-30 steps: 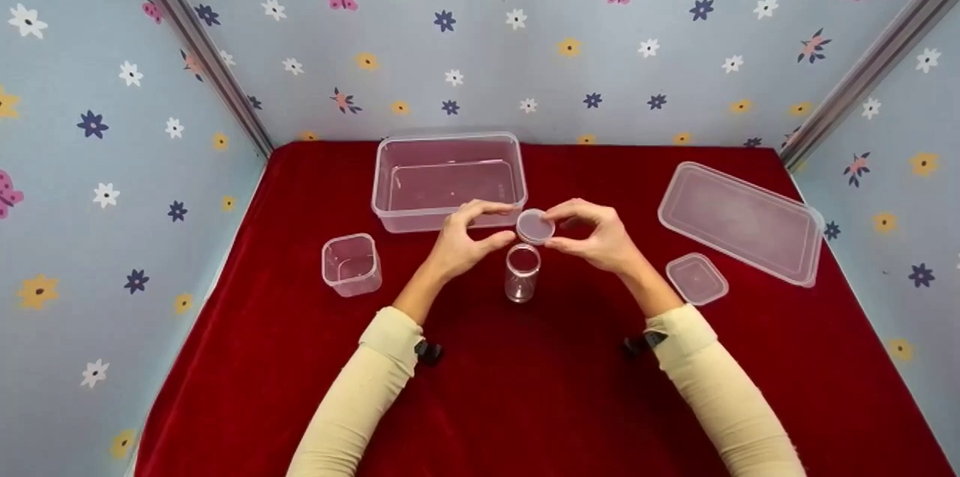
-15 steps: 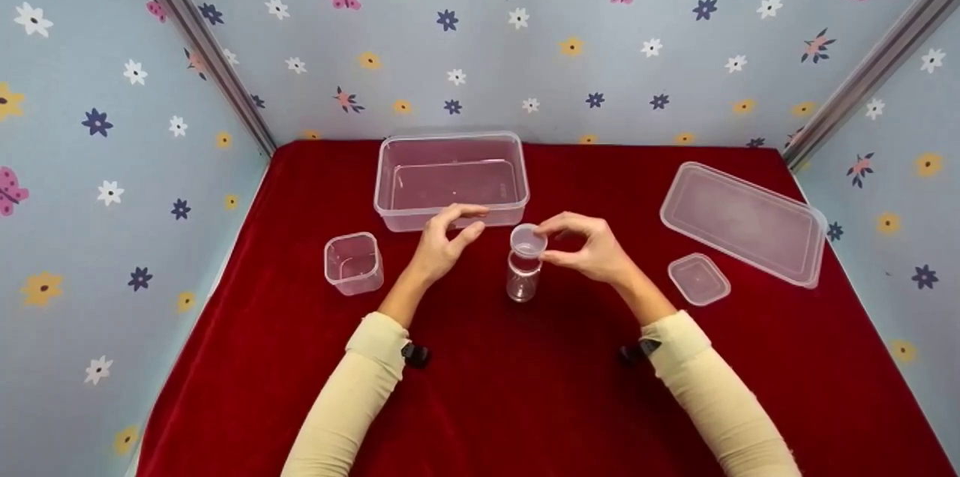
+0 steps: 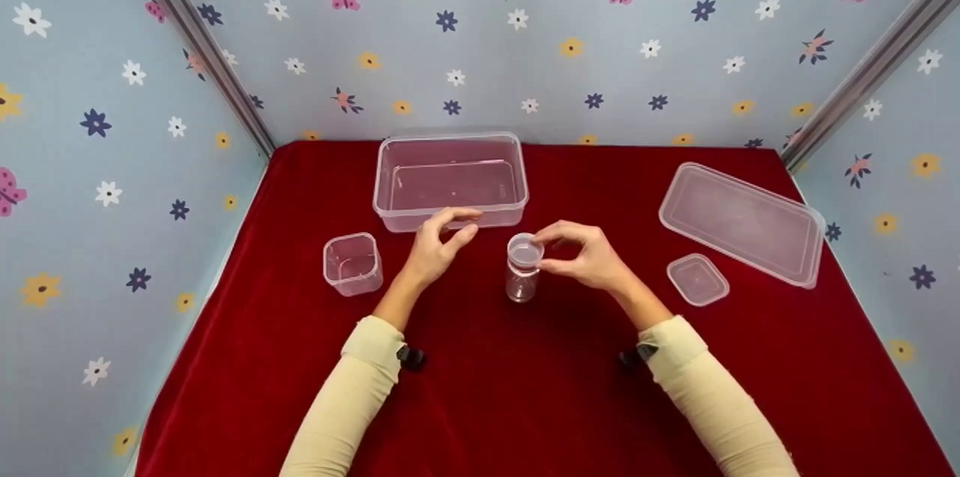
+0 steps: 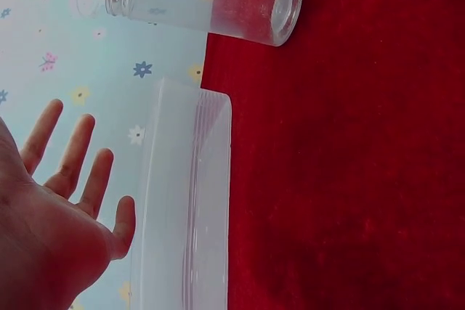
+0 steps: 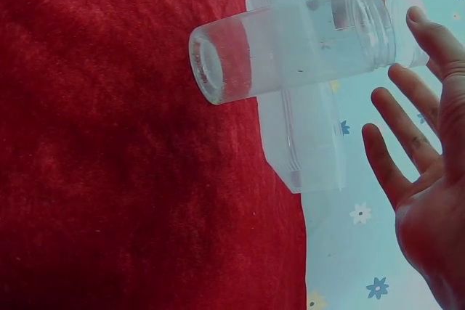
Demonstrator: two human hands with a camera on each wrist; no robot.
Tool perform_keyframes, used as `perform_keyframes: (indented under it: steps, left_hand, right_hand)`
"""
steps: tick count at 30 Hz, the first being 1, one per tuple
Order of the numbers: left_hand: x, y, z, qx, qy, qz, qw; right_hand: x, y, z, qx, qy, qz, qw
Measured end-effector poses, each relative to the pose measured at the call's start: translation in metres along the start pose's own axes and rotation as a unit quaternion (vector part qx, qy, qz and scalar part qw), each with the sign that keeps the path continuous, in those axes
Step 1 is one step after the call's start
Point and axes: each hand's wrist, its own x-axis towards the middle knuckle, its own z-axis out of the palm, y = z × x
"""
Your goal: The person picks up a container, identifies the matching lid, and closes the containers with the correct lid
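Centrally on the red velvet tabletop [image 3: 525, 402] stands a small clear cylindrical plastic jar [image 3: 521, 278], upright and well in from every edge. The right hand [image 3: 589, 256] pinches a round translucent plastic lid [image 3: 524, 248] between thumb and forefinger and holds it at the jar's mouth; from the head view the lid seems to sit on the rim, but whether it is pressed or screwed home cannot be told. In the right wrist view the threaded neck looks bare, with that hand's fingers [image 5: 396, 154] spread loosely beside it, so the seating is uncertain. The left hand [image 3: 435, 248] is off the jar, hovering just to its left with fingers relaxed and straight [image 4: 76, 154], holding nothing.

Judging by how things lie, the jar is the only container being capped, and that capping is at most half done: lid brought to the mouth, tightening yet to be confirmed. A large clear rectangular plastic tub [image 3: 450, 181] near the far edge stands open, and its flat clear rectangular lid [image 3: 739, 222] lies well apart toward the right edge. A small clear square plastic cup [image 3: 351, 263] toward the left edge is also open, with a small clear square lid [image 3: 697, 280] across the cloth on the right, near the big lid's near corner.
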Motion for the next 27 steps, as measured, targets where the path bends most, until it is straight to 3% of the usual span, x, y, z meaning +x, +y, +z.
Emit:
perform_keyframes:
  steps: [11, 27]
  left_hand:
    - [-0.001, -0.004, -0.001, -0.004, 0.010, -0.011, 0.9999]
    - [-0.001, -0.005, -0.002, -0.003, 0.007, -0.007, 0.9999]
  right_hand:
    - [-0.009, 0.027, 0.000, -0.005, -0.019, 0.014, 1.000]
    - [-0.011, 0.028, 0.001, 0.001, -0.029, 0.014, 0.999]
